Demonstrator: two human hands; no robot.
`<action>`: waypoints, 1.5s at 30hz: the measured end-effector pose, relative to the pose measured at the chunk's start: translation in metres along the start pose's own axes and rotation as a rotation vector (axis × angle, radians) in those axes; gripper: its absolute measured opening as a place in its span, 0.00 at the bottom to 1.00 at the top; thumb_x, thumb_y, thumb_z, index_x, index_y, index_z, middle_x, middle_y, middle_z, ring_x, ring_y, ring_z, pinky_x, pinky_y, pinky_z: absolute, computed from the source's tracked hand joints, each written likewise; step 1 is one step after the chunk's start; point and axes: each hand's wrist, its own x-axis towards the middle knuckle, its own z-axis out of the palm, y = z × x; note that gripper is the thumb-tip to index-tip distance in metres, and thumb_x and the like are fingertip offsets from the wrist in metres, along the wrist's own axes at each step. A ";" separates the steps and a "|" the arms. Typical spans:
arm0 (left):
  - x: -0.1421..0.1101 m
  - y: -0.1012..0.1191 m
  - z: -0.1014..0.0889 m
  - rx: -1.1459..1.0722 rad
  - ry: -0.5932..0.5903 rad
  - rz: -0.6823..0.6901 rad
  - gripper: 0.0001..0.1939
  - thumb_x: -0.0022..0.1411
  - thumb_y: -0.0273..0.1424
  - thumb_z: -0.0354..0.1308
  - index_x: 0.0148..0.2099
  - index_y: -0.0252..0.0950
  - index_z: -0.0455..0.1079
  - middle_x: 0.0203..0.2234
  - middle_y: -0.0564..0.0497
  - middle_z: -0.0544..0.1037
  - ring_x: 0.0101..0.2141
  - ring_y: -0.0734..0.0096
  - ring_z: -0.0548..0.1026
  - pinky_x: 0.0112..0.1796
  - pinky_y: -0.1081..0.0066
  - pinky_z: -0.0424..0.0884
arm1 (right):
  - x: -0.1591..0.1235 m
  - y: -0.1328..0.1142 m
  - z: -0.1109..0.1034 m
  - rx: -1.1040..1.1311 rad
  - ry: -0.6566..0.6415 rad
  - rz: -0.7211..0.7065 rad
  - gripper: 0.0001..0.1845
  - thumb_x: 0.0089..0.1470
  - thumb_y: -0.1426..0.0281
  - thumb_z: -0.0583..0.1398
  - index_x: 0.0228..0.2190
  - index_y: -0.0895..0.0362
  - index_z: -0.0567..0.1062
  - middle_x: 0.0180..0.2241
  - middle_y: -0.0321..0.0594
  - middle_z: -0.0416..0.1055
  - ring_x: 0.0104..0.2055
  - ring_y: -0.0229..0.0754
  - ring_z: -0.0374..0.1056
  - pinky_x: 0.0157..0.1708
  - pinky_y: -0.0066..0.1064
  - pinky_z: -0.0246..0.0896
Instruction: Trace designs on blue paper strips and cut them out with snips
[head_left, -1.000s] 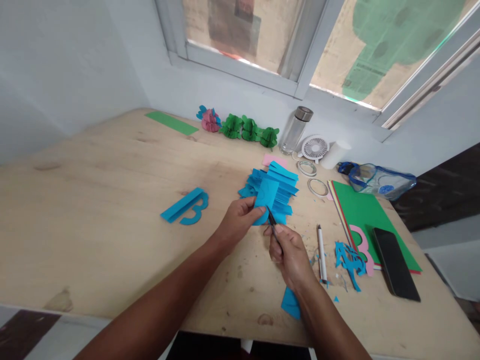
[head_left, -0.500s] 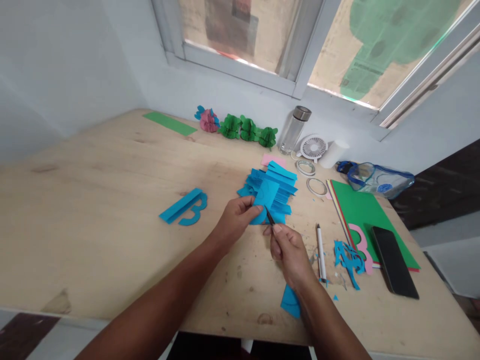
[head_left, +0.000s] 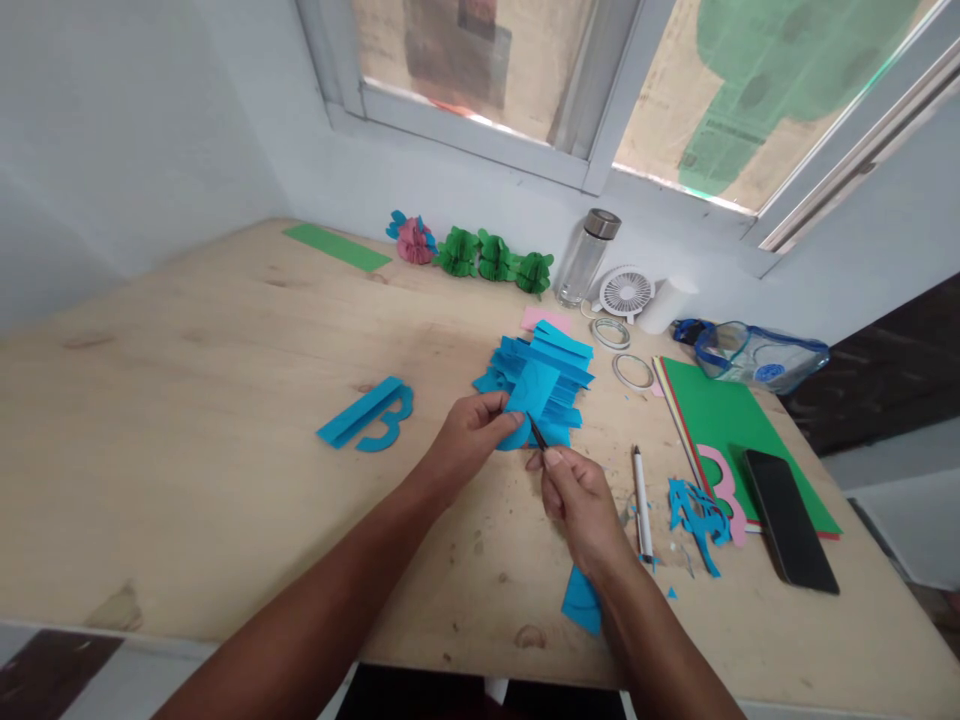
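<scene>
My left hand (head_left: pixel 475 430) pinches a piece of blue paper (head_left: pixel 537 386) between thumb and fingers, with a faint curved line drawn on it. In my right hand (head_left: pixel 576 494) is a pair of scissors (head_left: pixel 538 436); the dark blades point up-left at the paper's edge, and the handles are hidden in the fingers. Behind the held piece lies a pile of folded blue paper strips (head_left: pixel 564 350). Left of my hands rests a blue paper cutout (head_left: pixel 386 435) with a scalloped edge beside a folded strip. Another blue paper piece (head_left: pixel 581 602) is partly under my right forearm.
Right of my hands lie a white pen (head_left: pixel 642 505), blue paper scraps (head_left: pixel 697 520), a pink cutout (head_left: pixel 724 490), a phone (head_left: pixel 791 522) and green sheets (head_left: pixel 720 410). Tape rolls (head_left: pixel 632 371), a fan (head_left: pixel 627 292), a glass bottle (head_left: pixel 589 258) and green paper ornaments (head_left: pixel 493 257) stand farther back.
Almost nothing differs. The view has shifted very slightly, and the scissors' blades and the held blue paper have barely moved.
</scene>
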 end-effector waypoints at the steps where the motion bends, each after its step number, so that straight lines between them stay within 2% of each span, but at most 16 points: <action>1: 0.000 0.000 0.000 0.001 -0.002 0.001 0.11 0.52 0.37 0.59 0.24 0.35 0.66 0.19 0.56 0.69 0.23 0.75 0.65 0.25 0.74 0.63 | 0.000 0.000 0.000 -0.005 0.000 -0.003 0.27 0.50 0.44 0.62 0.25 0.58 0.73 0.13 0.24 0.51 0.15 0.29 0.43 0.16 0.24 0.37; 10: 0.000 0.000 0.000 0.014 -0.001 0.012 0.12 0.52 0.37 0.59 0.24 0.36 0.65 0.19 0.56 0.69 0.22 0.75 0.65 0.25 0.74 0.63 | -0.001 0.000 -0.003 -0.042 -0.004 -0.012 0.27 0.52 0.45 0.60 0.26 0.58 0.74 0.14 0.24 0.50 0.16 0.30 0.43 0.16 0.25 0.37; 24: 0.000 -0.003 0.001 -0.022 -0.005 -0.051 0.13 0.50 0.39 0.60 0.24 0.36 0.65 0.20 0.56 0.69 0.24 0.73 0.65 0.28 0.72 0.62 | 0.001 -0.001 -0.006 -0.084 -0.024 -0.029 0.25 0.54 0.47 0.59 0.28 0.58 0.74 0.14 0.24 0.49 0.17 0.30 0.41 0.17 0.25 0.35; 33: 0.003 0.005 0.002 -0.051 0.095 0.031 0.12 0.50 0.37 0.61 0.23 0.35 0.66 0.20 0.57 0.64 0.25 0.75 0.60 0.29 0.73 0.58 | 0.002 0.000 -0.011 -0.203 -0.032 -0.062 0.25 0.57 0.49 0.57 0.29 0.59 0.75 0.15 0.25 0.50 0.18 0.31 0.43 0.18 0.26 0.37; 41: 0.003 -0.001 0.002 -0.190 0.115 -0.076 0.12 0.48 0.37 0.65 0.24 0.35 0.67 0.19 0.58 0.66 0.24 0.76 0.61 0.28 0.74 0.59 | 0.003 0.001 -0.011 -0.234 -0.025 -0.080 0.26 0.56 0.48 0.57 0.30 0.59 0.76 0.17 0.26 0.50 0.19 0.32 0.44 0.19 0.27 0.38; 45: 0.002 0.001 0.001 -0.336 0.112 -0.137 0.14 0.47 0.38 0.68 0.25 0.35 0.69 0.20 0.56 0.70 0.25 0.75 0.66 0.31 0.73 0.64 | 0.002 0.002 -0.012 -0.219 -0.019 -0.073 0.26 0.57 0.47 0.57 0.31 0.59 0.76 0.17 0.25 0.49 0.19 0.32 0.42 0.19 0.27 0.36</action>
